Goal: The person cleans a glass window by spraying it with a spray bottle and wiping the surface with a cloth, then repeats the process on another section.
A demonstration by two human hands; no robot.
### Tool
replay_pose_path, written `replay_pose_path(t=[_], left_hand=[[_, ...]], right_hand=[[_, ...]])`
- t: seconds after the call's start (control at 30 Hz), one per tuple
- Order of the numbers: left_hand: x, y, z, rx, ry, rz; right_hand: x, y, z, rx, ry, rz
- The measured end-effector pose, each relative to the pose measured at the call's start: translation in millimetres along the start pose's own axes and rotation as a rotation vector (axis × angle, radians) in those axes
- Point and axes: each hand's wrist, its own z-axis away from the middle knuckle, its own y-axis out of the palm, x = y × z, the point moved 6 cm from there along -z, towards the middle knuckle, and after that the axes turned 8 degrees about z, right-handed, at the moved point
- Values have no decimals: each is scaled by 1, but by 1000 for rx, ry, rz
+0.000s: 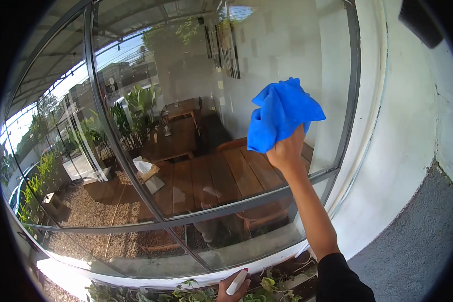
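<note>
My right hand [288, 151] is raised to the large window pane [287, 55] and holds a bunched blue cloth [282, 115] against or just in front of the glass. The cloth covers most of its fingers. Low in the view, my left hand [233, 290] is closed around a white bottle with a red tip [237, 281], in front of the ledge under the window. The lower part of that bottle is hidden by the hand and the frame's edge.
Dark metal bars [226, 210] divide the window. Green plants [186, 294] grow below the sill. A white wall [407, 116] with a grey lower part [412, 241] stands at the right. Wooden tables and a tissue box [146, 168] show through the glass.
</note>
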Motion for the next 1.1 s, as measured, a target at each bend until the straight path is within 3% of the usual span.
replay_pose_path(t=[0.1, 0.27, 0.37, 0.43, 0.5, 0.63, 0.7, 0.77, 0.83, 0.9, 1.03, 1.1], left_hand=[[-6, -13, 3, -29, -86, 57], [-21, -38, 13, -85, 162, -118], [-16, -47, 20, -131, 104, 119], [-18, -49, 18, -116, 144, 27], [-28, -52, 19, -121, 312, -89], [-24, -52, 14, -14, 112, 8], [-11, -45, 13, -89, 60, 153], [-5, -39, 6, -123, 235, -53], [-12, -31, 3, -115, 198, 32], [-25, -21, -1, -42, -82, 106], [-37, -10, -2, -6, -129, 116], [-39, -10, 1, -44, -134, 139]], right_hand=[[96, 22, -8, 99, 64, -251], [244, 70, -7, 120, -87, -366], [258, 62, -15, 131, -106, -281], [247, 60, -13, 120, -161, -256], [226, 54, -10, 113, -203, -225], [147, 27, -3, 299, -223, -31], [90, 12, 9, 265, -208, 95], [30, -7, 20, 255, -170, 214], [-35, -31, 27, 178, 86, 127], [-93, -42, 43, 381, 274, 72], [-194, -73, 72, 248, 248, 72], [-220, -96, 71, 215, 603, -55]])
